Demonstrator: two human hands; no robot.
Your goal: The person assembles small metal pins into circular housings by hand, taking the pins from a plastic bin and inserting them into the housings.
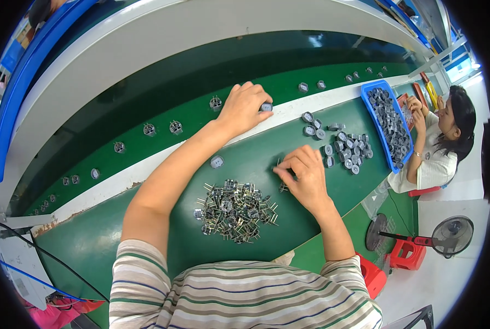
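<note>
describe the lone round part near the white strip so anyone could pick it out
Start at the green bench and find the white strip along its far edge. Just inside it, below the left forearm, lies one small round grey part. It sits alone, apart from the pin pile and the right-hand cluster.

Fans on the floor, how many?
2. One fan stands at the right on the white floor; a second fan sits left of it, beside the red stool. Others may be hidden.

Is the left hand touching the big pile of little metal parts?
Apart. The head view shows the left hand up by the white strip, holding a small round part, with bare green table between it and the pile.
</note>
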